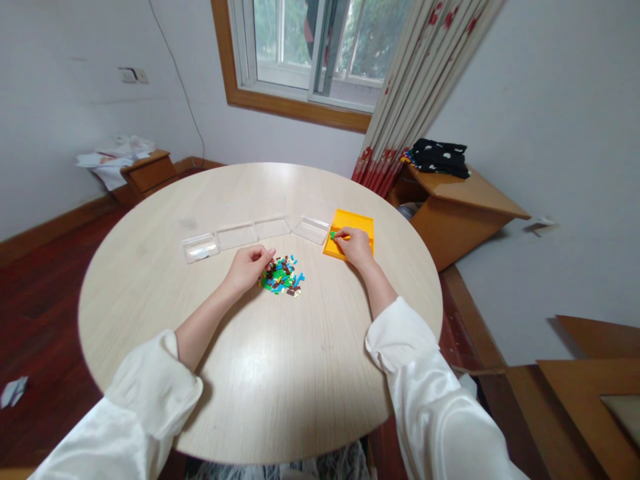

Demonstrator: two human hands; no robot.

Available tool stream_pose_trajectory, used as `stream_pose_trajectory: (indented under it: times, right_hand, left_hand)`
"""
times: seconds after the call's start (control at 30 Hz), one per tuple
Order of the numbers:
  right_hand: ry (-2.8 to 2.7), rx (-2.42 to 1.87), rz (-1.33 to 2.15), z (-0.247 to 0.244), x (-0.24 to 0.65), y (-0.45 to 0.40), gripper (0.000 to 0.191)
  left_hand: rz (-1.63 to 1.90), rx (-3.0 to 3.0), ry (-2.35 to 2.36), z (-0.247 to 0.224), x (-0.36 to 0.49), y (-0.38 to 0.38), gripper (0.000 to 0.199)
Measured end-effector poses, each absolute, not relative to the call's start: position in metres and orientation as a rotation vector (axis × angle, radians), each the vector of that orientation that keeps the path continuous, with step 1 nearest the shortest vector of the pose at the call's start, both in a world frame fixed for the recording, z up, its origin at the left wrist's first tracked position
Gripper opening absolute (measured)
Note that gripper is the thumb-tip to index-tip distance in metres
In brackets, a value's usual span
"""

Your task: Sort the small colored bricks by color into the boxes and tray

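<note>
Your one pile [281, 276] of small bricks lies on the table [280, 387], in green, blue, brown, cream and yellow, too many and too mixed to count. Beyond the pile and off to its right sits one orange box [356, 219], open, with a green brick [333, 235] at its left side, by your fingertips. Four clear trays [237, 235] make a curved row behind the pile, reaching from its left round to the box; the leftmost shows a pale patch that could be glare or contents. Your two hands work on either side of the pile. Your left hand [249, 265] touches its left edge, fingertips drawn nearly together; you cannot tell whether they pinch a brick. Your right hand [356, 245], to the right of the pile, is over the box, thumb and fingers almost closed at the green brick; whether it is gripped cannot be told.
</note>
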State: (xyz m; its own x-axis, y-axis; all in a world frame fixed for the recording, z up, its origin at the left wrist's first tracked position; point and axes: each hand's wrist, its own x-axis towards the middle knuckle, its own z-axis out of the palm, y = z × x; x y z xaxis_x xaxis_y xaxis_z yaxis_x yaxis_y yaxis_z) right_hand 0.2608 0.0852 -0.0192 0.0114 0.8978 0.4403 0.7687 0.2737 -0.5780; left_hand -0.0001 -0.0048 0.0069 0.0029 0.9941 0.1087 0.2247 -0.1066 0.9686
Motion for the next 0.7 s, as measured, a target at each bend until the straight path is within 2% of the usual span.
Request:
stream_pose_trajectory:
  times: [0.37, 0.7]
  right_hand:
    - [-1.839, -1.495, 0.135, -0.021, 0.259, 0.087, 0.013]
    - [-1.735, -1.203, -0.203, 0.009, 0.243, 0.06, 0.023]
  left_hand:
    - [1.199, 1.456, 1.313, 0.005, 0.0, -0.003, 0.04]
    - [1.216, 1.479, 1.335, 0.005, -0.001, -0.002, 0.04]
